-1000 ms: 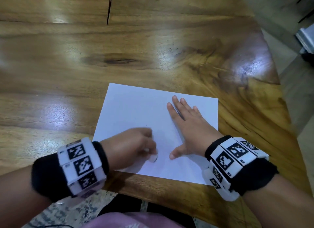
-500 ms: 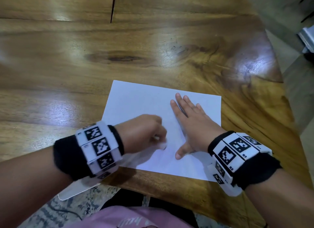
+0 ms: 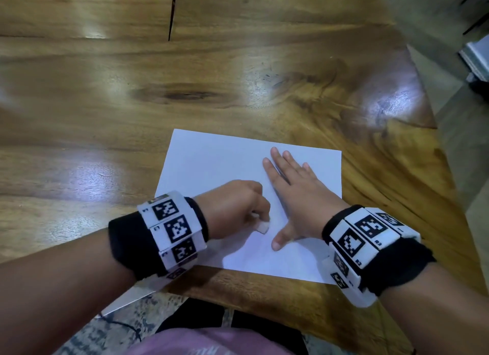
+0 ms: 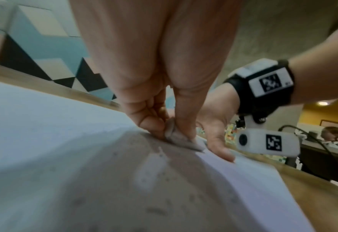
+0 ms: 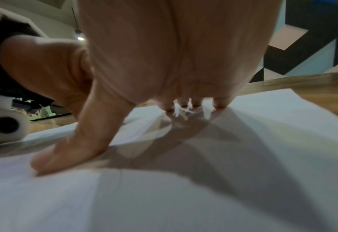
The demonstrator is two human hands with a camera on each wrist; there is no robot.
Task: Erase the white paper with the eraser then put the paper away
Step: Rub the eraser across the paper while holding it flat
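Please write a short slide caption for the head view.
Left hand rubs eraser on white paper; right hand presses it flat.

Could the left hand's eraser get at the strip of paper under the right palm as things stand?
Probably not. The right hand lies flat on the paper, covering that strip, while the left hand pinches the eraser just beside the right thumb. The palm would need to shift.
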